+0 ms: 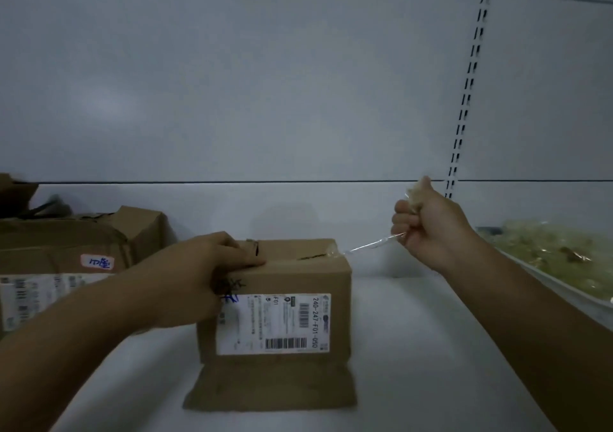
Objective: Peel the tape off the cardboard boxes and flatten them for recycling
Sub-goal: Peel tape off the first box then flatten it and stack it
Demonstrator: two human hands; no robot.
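Reaches forward with both bare forearms, one from each lower corner. Clamps the left hand (205, 266) over the near top edge of a brown cardboard box (298, 279), fingers curled across the top, heel of the hand over the front face. Holds the right hand (428, 226) higher and well off to the right, balled into a fist, gripping a taut strand of clear plastic tape (371, 244), a crumpled wad bunched above the knuckles.
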